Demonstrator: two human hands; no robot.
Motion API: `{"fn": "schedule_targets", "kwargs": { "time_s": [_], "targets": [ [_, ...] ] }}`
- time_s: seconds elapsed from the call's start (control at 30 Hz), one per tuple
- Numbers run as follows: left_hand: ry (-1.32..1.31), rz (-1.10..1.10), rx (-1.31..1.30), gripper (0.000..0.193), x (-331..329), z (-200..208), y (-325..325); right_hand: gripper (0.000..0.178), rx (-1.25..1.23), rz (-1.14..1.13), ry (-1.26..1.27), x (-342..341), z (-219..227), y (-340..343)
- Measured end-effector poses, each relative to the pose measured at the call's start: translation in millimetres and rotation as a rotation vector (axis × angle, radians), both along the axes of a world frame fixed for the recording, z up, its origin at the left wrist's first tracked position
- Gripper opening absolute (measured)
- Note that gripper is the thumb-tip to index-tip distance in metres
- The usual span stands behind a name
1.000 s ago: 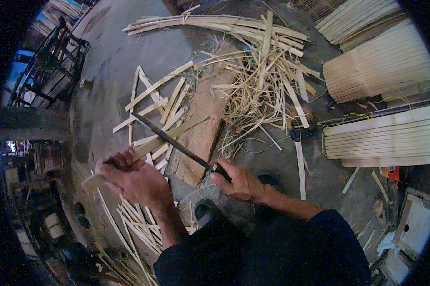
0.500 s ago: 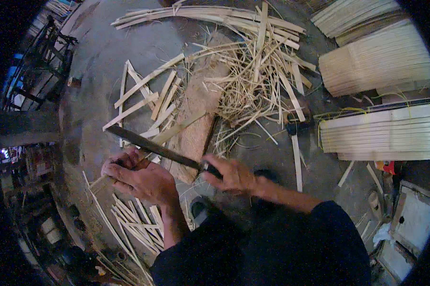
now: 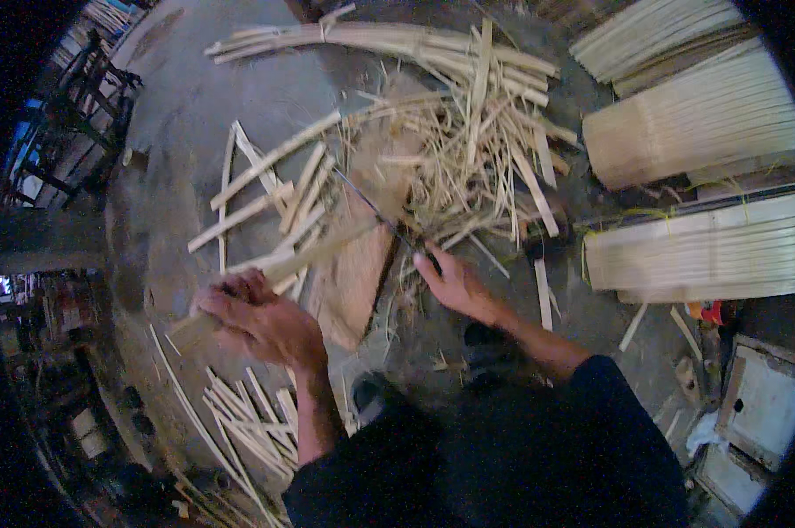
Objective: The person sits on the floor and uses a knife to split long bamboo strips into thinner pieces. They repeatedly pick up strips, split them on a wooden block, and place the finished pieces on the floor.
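Observation:
My left hand [image 3: 270,324] is closed around a flat bamboo strip [image 3: 331,245]. One end of the strip sticks out beyond the hand at the lower left, and the other reaches over a long wooden block [image 3: 349,295] on the floor. In my right hand [image 3: 457,283] is the dark handle of a knife. The knife's blade [image 3: 373,208] is seen nearly edge-on, pointing up and left across the strip's far end. Whether blade and strip touch, I cannot tell.
Thin shavings [image 3: 455,167] are heaped beyond the block, near a long bundle of strips [image 3: 371,37]. Loose strips [image 3: 248,414] lie below my left hand. Stacked pale slats [image 3: 697,246] stand at the right, with a white box [image 3: 776,392] below them.
My right hand has moved up and right. The knife has swung from over the left hand to the strip's far end, its blade now pointing more upward. The left hand keeps its grip on the strip.

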State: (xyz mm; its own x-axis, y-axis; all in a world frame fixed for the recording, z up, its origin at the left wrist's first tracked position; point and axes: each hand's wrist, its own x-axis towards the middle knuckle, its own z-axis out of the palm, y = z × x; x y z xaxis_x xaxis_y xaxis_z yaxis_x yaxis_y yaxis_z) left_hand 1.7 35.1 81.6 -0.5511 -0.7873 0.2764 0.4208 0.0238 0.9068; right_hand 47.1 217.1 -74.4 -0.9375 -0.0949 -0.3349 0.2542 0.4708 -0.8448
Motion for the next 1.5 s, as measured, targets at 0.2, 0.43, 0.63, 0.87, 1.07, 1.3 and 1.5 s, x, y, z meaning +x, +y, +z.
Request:
{"fn": "schedule_targets", "kwargs": {
  "time_s": [0.2,0.43,0.63,0.87,1.07,1.3,1.5],
  "targets": [
    [0.045,-0.051,-0.043,0.017,-1,-10,3,0.040,-0.119,0.244,0.204,26,54,-29],
    [0.025,-0.006,-0.101,0.021,-12,-9,-1,0.041,-0.018,0.116,0.251,22,35,-18],
    [0.217,-0.232,0.171,0.028,-11,12,10,0.039,0.139,-0.171,0.308,1,-15,3],
    [0.215,-0.177,0.113,0.031,-17,-3,-18,0.040,-0.073,0.079,0.088,25,35,-3],
    [0.203,-0.274,0.135,0.033,-18,-13,-30,0.040,-0.083,0.160,0.158,19,51,-22],
    [0.004,-0.014,-0.042,0.031,-29,-2,-17,0.044,-0.010,0.013,0.110,12,24,-9],
    [0.011,0.031,-0.105,0.024,-21,-6,-8,0.043,-0.134,0.124,-0.076,13,65,-32]
  ]
}}
